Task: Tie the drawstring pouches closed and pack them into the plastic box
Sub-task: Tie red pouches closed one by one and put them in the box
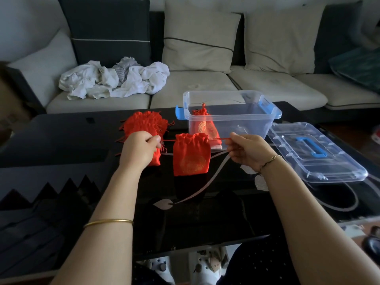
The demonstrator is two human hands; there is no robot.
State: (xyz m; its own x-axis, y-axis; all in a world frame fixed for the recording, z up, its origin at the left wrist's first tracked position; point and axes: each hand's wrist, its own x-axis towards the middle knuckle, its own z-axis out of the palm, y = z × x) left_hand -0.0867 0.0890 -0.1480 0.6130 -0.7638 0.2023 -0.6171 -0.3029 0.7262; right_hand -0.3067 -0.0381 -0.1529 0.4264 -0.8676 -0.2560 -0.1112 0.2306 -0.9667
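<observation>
Early stage: one tied pouch [205, 125] lay inside the open plastic box [226, 93], a heap of pouches [146, 122] remained on the table [61, 140], and the left hand [141, 149] and right hand [248, 151] each pinched a cord [218, 139] of the gathered pouch [191, 155] between them, just before the box.

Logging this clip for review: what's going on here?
A person pulls the drawstrings of a red pouch apart, left hand pinching one cord, right hand the other. In the plastic box lies another pouch, a pile of pouches sits behind the left hand, and the lid lies beside the box.
</observation>
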